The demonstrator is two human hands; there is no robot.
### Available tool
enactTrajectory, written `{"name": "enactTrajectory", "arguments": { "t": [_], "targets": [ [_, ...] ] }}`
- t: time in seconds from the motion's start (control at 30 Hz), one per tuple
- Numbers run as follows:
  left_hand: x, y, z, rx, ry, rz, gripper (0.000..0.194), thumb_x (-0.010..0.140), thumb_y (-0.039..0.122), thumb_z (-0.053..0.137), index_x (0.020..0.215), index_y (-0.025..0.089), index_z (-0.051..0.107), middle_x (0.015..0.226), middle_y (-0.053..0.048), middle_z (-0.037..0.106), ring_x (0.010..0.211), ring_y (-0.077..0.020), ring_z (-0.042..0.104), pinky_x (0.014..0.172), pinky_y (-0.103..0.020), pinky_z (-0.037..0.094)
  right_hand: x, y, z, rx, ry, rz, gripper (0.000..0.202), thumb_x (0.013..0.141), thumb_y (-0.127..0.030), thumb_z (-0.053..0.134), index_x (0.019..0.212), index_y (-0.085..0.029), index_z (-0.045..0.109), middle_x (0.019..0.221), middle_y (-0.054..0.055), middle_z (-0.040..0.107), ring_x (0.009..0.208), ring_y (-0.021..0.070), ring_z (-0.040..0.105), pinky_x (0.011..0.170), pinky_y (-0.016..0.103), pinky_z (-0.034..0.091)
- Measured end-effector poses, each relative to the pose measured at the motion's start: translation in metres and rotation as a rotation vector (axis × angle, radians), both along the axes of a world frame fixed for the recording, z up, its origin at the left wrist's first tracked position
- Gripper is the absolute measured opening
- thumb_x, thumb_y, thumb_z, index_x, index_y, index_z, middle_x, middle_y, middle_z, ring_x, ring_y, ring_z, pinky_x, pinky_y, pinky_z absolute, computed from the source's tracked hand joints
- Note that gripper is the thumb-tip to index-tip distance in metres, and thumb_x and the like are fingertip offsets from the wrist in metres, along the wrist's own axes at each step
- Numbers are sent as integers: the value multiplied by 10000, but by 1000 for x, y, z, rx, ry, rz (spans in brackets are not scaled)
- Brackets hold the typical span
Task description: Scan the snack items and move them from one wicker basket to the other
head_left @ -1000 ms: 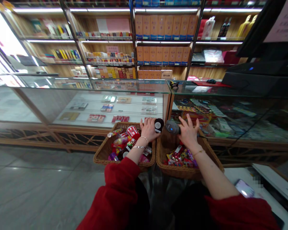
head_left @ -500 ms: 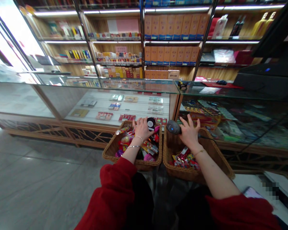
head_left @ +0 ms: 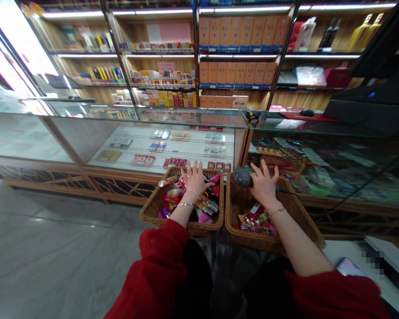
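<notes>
My left hand (head_left: 194, 182) is open with fingers spread over the left wicker basket (head_left: 145, 212), which holds colourful wrapped sweets and small packages (head_left: 170, 200). Beneath the palm, part of the basket's contents is hidden. In my right hand (head_left: 264, 186), above the right wicker basket (head_left: 302, 212), is a dark grey handheld barcode scanner (head_left: 242, 177) with a small blue light. Thumb and some fingers hold its handle while others stick out. Red and yellow wrapped sweets (head_left: 257, 219) lie in the bottom of the right basket.
A glass display counter (head_left: 159, 119) with flat packs inside stands just behind the baskets. Beyond it are lit shelves of orange boxes (head_left: 236, 35). The scanner's cable (head_left: 287, 191) runs right. A phone (head_left: 350, 267) lies on a white surface at lower right.
The round black item with a white label has left my left hand, whose fingers have spread out over the left basket. My right hand still holds the barcode scanner in nearly the same place.
</notes>
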State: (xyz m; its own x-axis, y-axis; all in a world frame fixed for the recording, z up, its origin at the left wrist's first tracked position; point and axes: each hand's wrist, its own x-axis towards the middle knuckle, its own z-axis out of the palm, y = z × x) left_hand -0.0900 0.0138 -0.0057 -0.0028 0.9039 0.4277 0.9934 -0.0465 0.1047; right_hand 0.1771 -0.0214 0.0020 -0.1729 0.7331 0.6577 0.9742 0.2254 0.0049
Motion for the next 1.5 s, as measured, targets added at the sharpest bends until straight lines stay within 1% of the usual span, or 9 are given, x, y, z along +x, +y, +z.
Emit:
{"name": "enactTrajectory", "arguments": {
  "t": [0.17, 0.33, 0.5, 0.63, 0.77, 0.97, 1.2, 1.37, 1.5],
  "targets": [
    [1, -2, 0, 13, 3, -20, 1040, 776, 681, 699, 1602, 181, 312, 1671, -200, 277, 1566, -432, 109, 1212, -706, 96, 2, 2, -2, -6, 4, 7, 351, 718, -133, 585, 1026, -206, 739, 1488, 86, 584, 1511, 369, 287, 1178, 756, 104],
    [5, -3, 5, 6, 6, -34, 1029, 789, 696, 676, 1607, 192, 307, 1670, -194, 283, 1571, -428, 88, 1213, -711, 70, 6, 4, -2, 12, 5, 12, 348, 708, -143, 596, 1020, -204, 737, 1480, 95, 591, 1510, 375, 275, 1176, 750, 94],
    [17, -3, 11, 2, 15, -64, 1036, 806, 741, 626, 1607, 170, 302, 1680, -196, 254, 1570, -431, 83, 1217, -703, 75, 11, 4, -4, 12, -6, -3, 350, 723, -155, 586, 1036, -198, 736, 1478, 99, 591, 1507, 370, 278, 1171, 753, 115],
    [29, -3, 13, -4, 25, -104, 1043, 806, 730, 635, 1606, 152, 297, 1684, -200, 236, 1570, -435, 71, 1214, -714, 67, 16, 4, -6, 4, 4, -19, 372, 708, -147, 586, 1048, -190, 731, 1482, 93, 588, 1512, 362, 276, 1174, 755, 115],
    [45, -2, 14, 9, 36, -152, 1073, 779, 720, 678, 1610, 166, 287, 1689, -192, 225, 1571, -437, 55, 1222, -705, 39, 23, 4, -6, -1, 6, -28, 362, 701, -143, 588, 1030, -190, 732, 1486, 95, 585, 1505, 368, 292, 1173, 754, 120],
    [74, 0, 16, -11, 60, -234, 1086, 782, 725, 670, 1615, 157, 268, 1702, -171, 196, 1575, -427, 32, 1233, -686, 14, 41, 2, -6, 0, 10, -67, 360, 706, -155, 587, 1035, -189, 728, 1483, 97, 586, 1513, 364, 279, 1184, 741, 112],
    [112, -3, 16, -25, 103, -336, 1107, 772, 727, 675, 1623, 162, 248, 1703, -165, 198, 1577, -418, -17, 1246, -663, 0, 66, -2, -15, -9, 13, -113, 385, 689, -137, 585, 1043, -197, 725, 1477, 96, 592, 1523, 356, 261, 1179, 736, 123],
    [137, -6, 14, -46, 140, -395, 1157, 757, 742, 689, 1626, 132, 231, 1708, -165, 172, 1576, -420, 1, 1257, -642, 0, 85, -4, -19, -26, 19, -156, 365, 707, -125, 572, 1028, -183, 735, 1476, 105, 591, 1516, 358, 269, 1175, 738, 110],
    [154, -6, 10, -95, 160, -418, 1179, 739, 735, 710, 1630, 140, 218, 1709, -163, 173, 1576, -422, 16, 1263, -637, 31, 96, -5, -22, -67, 1, -201, 349, 728, -122, 554, 1016, -178, 744, 1498, 103, 571, 1519, 357, 254, 1171, 738, 122]
  ]
}}
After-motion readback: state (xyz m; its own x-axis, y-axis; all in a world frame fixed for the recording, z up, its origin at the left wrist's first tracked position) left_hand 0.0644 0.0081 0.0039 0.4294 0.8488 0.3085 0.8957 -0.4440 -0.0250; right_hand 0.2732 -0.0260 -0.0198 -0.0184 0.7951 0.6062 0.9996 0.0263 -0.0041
